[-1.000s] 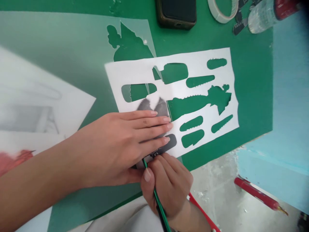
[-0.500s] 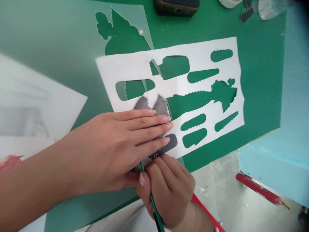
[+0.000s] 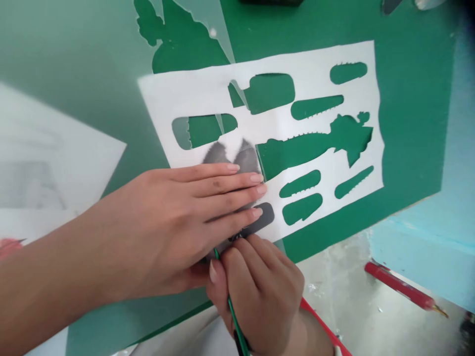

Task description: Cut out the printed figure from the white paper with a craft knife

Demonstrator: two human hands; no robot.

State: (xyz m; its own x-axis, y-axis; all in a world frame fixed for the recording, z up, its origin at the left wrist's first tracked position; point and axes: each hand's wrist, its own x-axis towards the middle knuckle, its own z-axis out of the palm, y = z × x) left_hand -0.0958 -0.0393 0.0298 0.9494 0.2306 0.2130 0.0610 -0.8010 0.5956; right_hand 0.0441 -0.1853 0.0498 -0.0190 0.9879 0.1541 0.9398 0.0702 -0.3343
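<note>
My left hand (image 3: 174,225) lies flat with its fingers stretched out on a white paper stencil (image 3: 297,133) with several cut-out shapes, pressing it onto the green mat (image 3: 408,123). Grey shaded patches (image 3: 241,158) show just beyond the fingertips. My right hand (image 3: 260,291) is closed round a thin green pencil (image 3: 233,316), whose tip is hidden under my left hand near a dark grey filled shape (image 3: 265,215) on the stencil.
A translucent sheet (image 3: 74,74) with a cut-out figure lies under the stencil's far left corner. White drawing papers (image 3: 44,168) sit at the left. A red tool (image 3: 403,289) lies on the grey floor beside a light blue surface (image 3: 445,237).
The view has shifted so the stencil sits higher and the phone and tape have left the top of the frame. Both hands keep their hold with only small shifts.
</note>
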